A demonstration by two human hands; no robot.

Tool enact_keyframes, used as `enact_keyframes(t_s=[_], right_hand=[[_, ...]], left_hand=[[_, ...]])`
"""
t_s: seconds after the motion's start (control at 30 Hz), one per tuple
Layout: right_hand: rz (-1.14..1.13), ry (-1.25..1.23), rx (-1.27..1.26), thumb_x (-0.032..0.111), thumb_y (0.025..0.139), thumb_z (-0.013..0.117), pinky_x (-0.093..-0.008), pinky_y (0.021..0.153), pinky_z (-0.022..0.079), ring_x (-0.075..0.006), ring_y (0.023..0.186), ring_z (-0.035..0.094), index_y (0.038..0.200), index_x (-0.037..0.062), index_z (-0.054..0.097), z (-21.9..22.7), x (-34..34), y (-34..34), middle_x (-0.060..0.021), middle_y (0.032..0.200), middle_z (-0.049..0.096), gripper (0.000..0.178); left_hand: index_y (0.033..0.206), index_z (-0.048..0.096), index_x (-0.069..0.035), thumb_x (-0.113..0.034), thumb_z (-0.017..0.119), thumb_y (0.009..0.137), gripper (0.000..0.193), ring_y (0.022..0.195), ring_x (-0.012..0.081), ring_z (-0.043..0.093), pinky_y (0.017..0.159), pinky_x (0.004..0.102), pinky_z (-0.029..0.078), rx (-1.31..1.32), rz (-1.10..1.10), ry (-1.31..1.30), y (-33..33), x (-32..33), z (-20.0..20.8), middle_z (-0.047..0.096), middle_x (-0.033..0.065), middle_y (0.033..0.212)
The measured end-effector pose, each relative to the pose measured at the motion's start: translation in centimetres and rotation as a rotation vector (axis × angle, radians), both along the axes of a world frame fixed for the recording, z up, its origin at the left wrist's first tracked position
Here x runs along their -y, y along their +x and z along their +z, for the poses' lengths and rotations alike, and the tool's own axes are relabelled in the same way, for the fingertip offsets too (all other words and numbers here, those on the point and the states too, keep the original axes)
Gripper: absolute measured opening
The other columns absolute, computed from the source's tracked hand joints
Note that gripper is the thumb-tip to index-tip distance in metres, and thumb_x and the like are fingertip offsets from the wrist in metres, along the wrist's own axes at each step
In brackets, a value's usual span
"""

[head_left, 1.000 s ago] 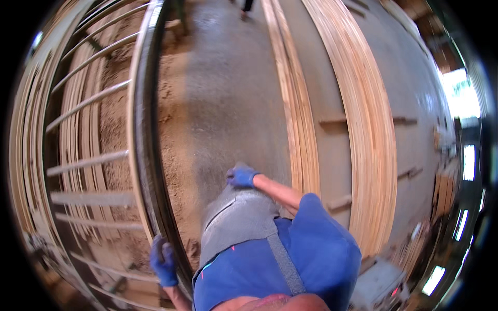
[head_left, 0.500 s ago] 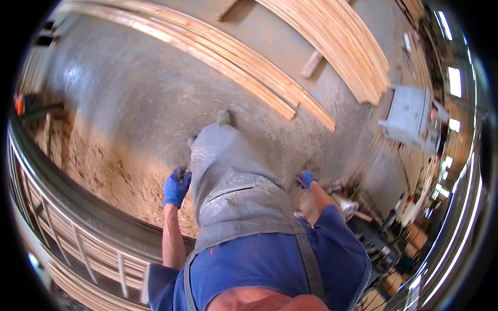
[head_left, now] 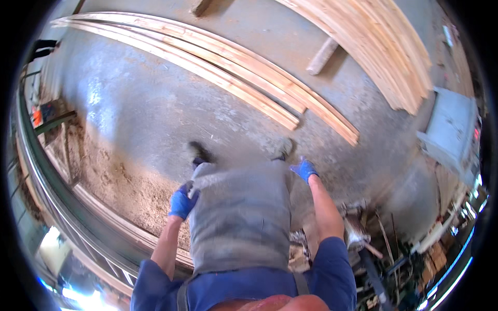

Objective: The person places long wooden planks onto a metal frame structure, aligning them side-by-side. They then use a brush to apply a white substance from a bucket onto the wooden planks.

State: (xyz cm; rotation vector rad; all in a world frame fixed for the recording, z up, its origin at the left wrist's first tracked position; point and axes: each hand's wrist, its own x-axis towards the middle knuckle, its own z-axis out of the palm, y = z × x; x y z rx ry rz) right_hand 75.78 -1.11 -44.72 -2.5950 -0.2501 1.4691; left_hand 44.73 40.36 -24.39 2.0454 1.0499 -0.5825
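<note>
The left hand point(head_left: 182, 202), at the metal rail point(head_left: 54, 192) one second earlier, now hangs beside the grey apron point(head_left: 241, 217), its grip loosely released; the right hand point(head_left: 305, 169) is likewise released. Planks point(head_left: 337, 124) lie ahead on the floor point(head_left: 155, 103); blur obscures the left shoe point(head_left: 198, 151).

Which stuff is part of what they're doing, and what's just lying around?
Probably part of it:
left hand, blue-gloved, nothing visibly held
right hand, the same
grey apron, worn between them

Apparently just lying about:
long narrow planks
wider plank stack
loose brown debris
</note>
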Motion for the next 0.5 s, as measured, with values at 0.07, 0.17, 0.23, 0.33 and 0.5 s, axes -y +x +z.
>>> enact_keyframes(t_s=[0.07, 0.17, 0.23, 0.33, 0.5], right_hand=[[0.070, 0.002, 0.024, 0.038, 0.068, 0.084, -0.0441, 0.103, 0.046, -0.0373, 0.120, 0.058, 0.139, -0.0003, 0.047, -3.7, -2.6, 4.8, -0.0264, 0.129, 0.059, 0.089], [0.067, 0.048, -0.067, 0.035, 0.064, 0.088, -0.0442, 0.107, 0.043, -0.0394, 0.124, 0.054, 0.142, -0.0027, 0.041, -11.3, -6.7, 10.9, -0.0260, 0.134, 0.055, 0.099], [0.169, 0.099, 0.129, 0.039, 0.061, 0.089, -0.0446, 0.106, 0.043, -0.0411, 0.124, 0.053, 0.142, -0.0036, 0.038, -21.2, -6.1, 12.4, -0.0265, 0.136, 0.053, 0.104], [0.352, 0.004, 0.171, 0.045, 0.065, 0.085, -0.0457, 0.105, 0.044, -0.0414, 0.126, 0.052, 0.146, -0.0036, 0.032, -28.6, -7.6, 16.2, -0.0280, 0.137, 0.052, 0.108], [0.500, -0.005, 0.488, 0.050, 0.066, 0.083, -0.0492, 0.104, 0.043, -0.0422, 0.123, 0.053, 0.148, -0.0055, 0.028, -35.9, -6.2, 11.0, -0.0268, 0.140, 0.049, 0.113]], left_hand=[[0.125, 0.059, -0.005, -0.037, 0.070, 0.083, 0.055, 0.104, 0.0369, 0.065, 0.091, 0.0451, 0.051, 0.010, -0.175, 0.082, 3.8, 4.2, -1.0, 0.066, 0.0209, 0.115], [0.129, 0.055, -0.004, -0.038, 0.072, 0.079, 0.062, 0.117, 0.0381, 0.058, 0.099, 0.0467, 0.046, 0.006, -0.324, 0.134, 7.1, 7.6, -6.2, 0.062, 0.0194, 0.124], [0.126, 0.056, -0.001, -0.036, 0.072, 0.079, 0.061, 0.123, 0.0363, 0.053, 0.103, 0.0503, 0.042, 0.138, -0.449, 0.240, 10.2, 7.7, -10.7, 0.060, 0.0186, 0.126], [0.120, 0.060, -0.003, -0.033, 0.075, 0.075, 0.057, 0.113, 0.0377, 0.060, 0.095, 0.0505, 0.047, 0.110, -0.422, 0.274, 14.4, 6.7, -13.1, 0.064, 0.0175, 0.118], [0.116, 0.063, -0.003, -0.033, 0.075, 0.072, 0.054, 0.109, 0.0380, 0.062, 0.091, 0.0497, 0.049, 0.190, -0.370, 0.285, 14.5, 5.9, -14.2, 0.067, 0.0159, 0.114]])
